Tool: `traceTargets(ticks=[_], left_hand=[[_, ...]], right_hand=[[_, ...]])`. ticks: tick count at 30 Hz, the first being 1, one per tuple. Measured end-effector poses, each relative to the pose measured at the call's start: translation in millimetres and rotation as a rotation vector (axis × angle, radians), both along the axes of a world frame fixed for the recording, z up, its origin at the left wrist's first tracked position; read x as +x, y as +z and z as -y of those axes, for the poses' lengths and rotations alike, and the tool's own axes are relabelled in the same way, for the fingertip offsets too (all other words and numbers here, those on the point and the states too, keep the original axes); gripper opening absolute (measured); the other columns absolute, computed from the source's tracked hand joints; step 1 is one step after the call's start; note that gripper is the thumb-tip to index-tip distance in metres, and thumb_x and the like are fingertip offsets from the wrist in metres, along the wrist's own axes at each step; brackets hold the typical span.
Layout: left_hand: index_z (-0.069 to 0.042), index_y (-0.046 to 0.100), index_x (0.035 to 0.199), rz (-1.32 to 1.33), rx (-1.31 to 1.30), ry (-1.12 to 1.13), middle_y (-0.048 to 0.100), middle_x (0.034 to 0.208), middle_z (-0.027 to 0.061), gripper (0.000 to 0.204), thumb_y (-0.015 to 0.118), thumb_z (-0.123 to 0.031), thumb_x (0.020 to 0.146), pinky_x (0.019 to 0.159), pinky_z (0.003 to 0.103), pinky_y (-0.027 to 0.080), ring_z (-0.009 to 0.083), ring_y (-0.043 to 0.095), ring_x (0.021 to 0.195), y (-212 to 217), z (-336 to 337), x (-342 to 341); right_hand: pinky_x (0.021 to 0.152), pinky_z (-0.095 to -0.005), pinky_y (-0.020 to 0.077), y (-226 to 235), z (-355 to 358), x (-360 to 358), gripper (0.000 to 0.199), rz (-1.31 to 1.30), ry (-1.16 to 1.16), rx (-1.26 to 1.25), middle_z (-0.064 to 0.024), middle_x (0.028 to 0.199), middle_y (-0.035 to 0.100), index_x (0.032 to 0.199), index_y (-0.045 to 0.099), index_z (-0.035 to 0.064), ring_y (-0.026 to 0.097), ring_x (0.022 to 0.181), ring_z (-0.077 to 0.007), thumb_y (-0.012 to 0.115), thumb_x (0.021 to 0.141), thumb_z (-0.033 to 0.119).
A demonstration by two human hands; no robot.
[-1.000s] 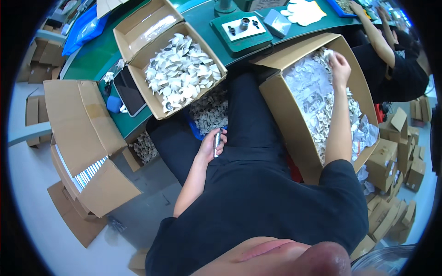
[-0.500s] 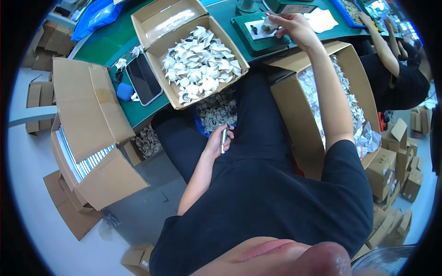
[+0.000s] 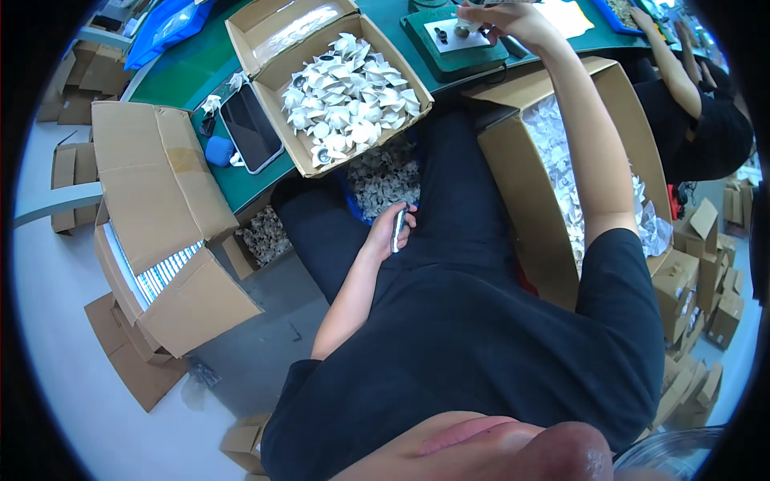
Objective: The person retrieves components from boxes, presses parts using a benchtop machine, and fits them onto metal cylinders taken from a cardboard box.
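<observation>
My left hand (image 3: 386, 232) is closed around a slim silver and dark object (image 3: 398, 231), held upright over my lap; its exact kind does not show. At the far edge of the view, my right hand (image 3: 513, 22) is over a green machine base (image 3: 449, 68) with a white plate (image 3: 473, 40) on top. Its fingers are pinched together, and a whitish bit shows below them, too small to name. On the plate sit a small dark fitting (image 3: 441, 36) and a rounded greyish piece (image 3: 462, 32), close to the fingertips.
An open carton of white finned parts (image 3: 353, 104) stands on the green table. Beside it lies a phone (image 3: 250, 128) and a blue case (image 3: 219, 151). A large carton (image 3: 521, 176) of bagged white parts flanks my right leg; a blue-rimmed bin of small parts (image 3: 385, 180) is between my knees. A co-worker's arm (image 3: 670, 72) is at right.
My right hand has moved up and away from the plate, where a rounded piece now shows. My left hand keeps its hold on the slim object. The whole view has shifted slightly.
</observation>
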State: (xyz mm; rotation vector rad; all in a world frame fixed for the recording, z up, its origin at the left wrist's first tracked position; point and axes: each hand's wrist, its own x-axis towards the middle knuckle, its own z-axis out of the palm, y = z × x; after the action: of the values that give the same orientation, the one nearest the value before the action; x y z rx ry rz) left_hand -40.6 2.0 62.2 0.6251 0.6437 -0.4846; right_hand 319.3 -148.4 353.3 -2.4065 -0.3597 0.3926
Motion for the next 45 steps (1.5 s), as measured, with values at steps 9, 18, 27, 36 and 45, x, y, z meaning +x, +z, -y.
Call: traceTargets(ticks=[9,18,27,36,45], left_hand=[[-0.005,0.059,0.113,-0.022,0.059,-0.035,0.064,0.078,0.0037,0.037,0.054,-0.039,0.103,0.039,0.025,0.033,0.0089,0.044,0.046,3.4,6.0,7.9],[-0.006,0.059,0.114,-0.034,0.071,0.01,0.063,0.077,0.0026,0.036,0.055,-0.04,0.102,0.04,0.025,0.033,0.0087,0.045,0.047,1.6,5.3,-11.6],[-0.006,0.059,0.118,0.002,0.068,0.077,0.063,0.079,0.0005,0.038,0.053,-0.041,0.104,0.04,0.025,0.033,0.0085,0.045,0.047,4.5,-1.8,-16.8],[-0.007,0.06,0.122,0.232,-0.236,0.239,0.062,0.079,0.0008,0.043,0.047,-0.046,0.108,0.038,0.022,0.033,0.0075,0.043,0.046,34.8,-20.3,-12.1],[0.002,0.055,0.133,0.773,-0.296,0.119,0.059,0.074,0.0058,0.049,0.057,-0.04,0.106,0.037,0.02,0.036,0.0053,0.043,0.046,97.9,-40.2,-12.5]], right_hand=[[0.051,-0.0313,0.0474,-42.6,14.6,38.4,0.03,-0.116,0.249,0.416,-0.0059,0.066,0.067,0.081,0.078,0.0043,0.062,0.057,-0.0151,0.081,0.089,0.033],[0.056,-0.0335,0.0512,-36.6,-0.1,31.8,0.02,-0.231,0.068,0.634,-0.0078,0.083,0.068,0.091,0.075,-0.0003,0.065,0.068,-0.0181,0.08,0.088,0.019],[0.075,-0.0339,0.0561,-147.7,6.6,137.2,0.025,0.824,0.186,-0.222,-0.0079,0.098,0.077,0.1,0.075,0.0013,0.071,0.086,-0.0193,0.059,0.098,0.02],[0.091,-0.0258,0.0515,-95.6,10.1,5.8,0.038,0.655,0.432,0.501,-0.0092,0.114,0.074,0.114,0.072,-0.0018,0.068,0.094,-0.0137,0.078,0.092,0.028],[0.085,-0.0246,0.0523,-94.6,-11.1,-33.1,0.034,0.704,-0.094,0.829,-0.0083,0.108,0.073,0.111,0.071,-0.0025,0.066,0.094,-0.0133,0.084,0.089,0.019]])
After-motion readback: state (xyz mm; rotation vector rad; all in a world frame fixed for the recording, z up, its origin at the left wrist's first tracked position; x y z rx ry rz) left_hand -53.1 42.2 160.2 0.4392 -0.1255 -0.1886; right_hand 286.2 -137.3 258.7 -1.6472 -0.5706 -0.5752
